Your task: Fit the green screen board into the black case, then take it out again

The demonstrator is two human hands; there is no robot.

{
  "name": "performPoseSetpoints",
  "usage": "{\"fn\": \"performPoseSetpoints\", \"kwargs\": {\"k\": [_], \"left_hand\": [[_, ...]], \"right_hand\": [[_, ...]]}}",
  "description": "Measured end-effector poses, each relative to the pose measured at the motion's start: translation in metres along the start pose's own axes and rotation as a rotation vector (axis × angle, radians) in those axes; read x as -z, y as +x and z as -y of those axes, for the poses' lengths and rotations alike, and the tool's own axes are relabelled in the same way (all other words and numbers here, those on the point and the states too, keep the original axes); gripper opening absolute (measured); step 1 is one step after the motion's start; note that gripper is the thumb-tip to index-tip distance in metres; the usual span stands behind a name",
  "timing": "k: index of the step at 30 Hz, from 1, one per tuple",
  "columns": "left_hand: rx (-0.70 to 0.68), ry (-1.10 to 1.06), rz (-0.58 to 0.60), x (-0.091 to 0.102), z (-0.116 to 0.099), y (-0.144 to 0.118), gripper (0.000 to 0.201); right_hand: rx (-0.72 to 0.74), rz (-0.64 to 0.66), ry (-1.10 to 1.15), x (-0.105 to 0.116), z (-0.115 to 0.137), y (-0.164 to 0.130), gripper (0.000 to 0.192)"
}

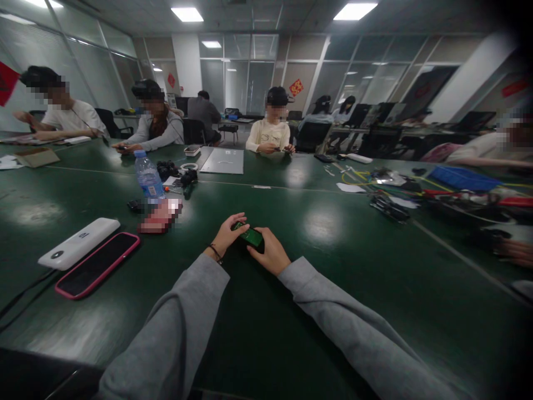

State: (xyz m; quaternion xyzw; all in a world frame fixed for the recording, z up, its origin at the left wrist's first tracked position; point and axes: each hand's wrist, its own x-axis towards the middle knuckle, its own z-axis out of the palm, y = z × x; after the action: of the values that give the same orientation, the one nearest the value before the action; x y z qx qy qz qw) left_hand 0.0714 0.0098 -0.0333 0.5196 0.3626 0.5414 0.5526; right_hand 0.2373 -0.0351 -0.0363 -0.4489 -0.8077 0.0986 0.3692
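Note:
Between my two hands, low over the green table, is a small dark phone (251,235) with a greenish lit screen. My left hand (226,236), a dark band round its wrist, grips the far left end, its thumb reaching over the screen. Around the near right end closes my right hand (271,250), thumb along the edge. The fingers beneath the phone are hidden. Left of my hands lie a pink-rimmed phone (99,266) with a black screen, a white power bank (79,243) with a black cable, and a red phone-like thing (160,216), partly blurred out.
A water bottle (149,176) stands beyond the red thing, near black gear (183,176). A flat grey board (222,160) lies further back. Cables and a blue item (464,178) crowd the right side. Several people sit around the table (333,266).

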Motion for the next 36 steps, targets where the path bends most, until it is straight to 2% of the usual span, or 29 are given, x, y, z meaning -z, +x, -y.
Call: {"fn": "performPoseSetpoints", "kwargs": {"k": [5, 10, 13, 19, 24, 27, 32, 36], "left_hand": [[-0.011, 0.033, -0.062, -0.004, -0.001, 0.001, 0.041], [0.054, -0.002, -0.078, -0.008, -0.009, -0.001, 0.039], [0.079, 0.005, -0.071, -0.009, -0.009, -0.002, 0.041], [-0.010, 0.029, -0.129, -0.006, -0.003, 0.001, 0.042], [0.023, 0.018, -0.113, -0.005, -0.003, -0.001, 0.045], [0.036, -0.002, -0.087, -0.005, -0.004, -0.002, 0.045], [0.069, -0.054, -0.047, -0.003, -0.005, -0.002, 0.046], [0.093, -0.143, -0.053, -0.007, -0.006, -0.003, 0.048]], "right_hand": [[0.001, -0.105, 0.061, 0.004, 0.002, 0.002, 0.042], [0.013, -0.159, 0.057, 0.007, 0.007, 0.002, 0.043], [0.001, -0.146, 0.077, 0.007, 0.008, 0.001, 0.045], [-0.097, -0.065, 0.291, 0.002, -0.001, 0.004, 0.061], [-0.255, -0.010, 0.602, -0.002, -0.010, 0.006, 0.047], [-0.299, 0.009, 0.714, -0.004, -0.014, 0.006, 0.048], [-0.291, 0.006, 0.727, -0.004, -0.014, 0.006, 0.048], [-0.259, -0.060, 0.675, -0.005, -0.013, 0.005, 0.044]]}}
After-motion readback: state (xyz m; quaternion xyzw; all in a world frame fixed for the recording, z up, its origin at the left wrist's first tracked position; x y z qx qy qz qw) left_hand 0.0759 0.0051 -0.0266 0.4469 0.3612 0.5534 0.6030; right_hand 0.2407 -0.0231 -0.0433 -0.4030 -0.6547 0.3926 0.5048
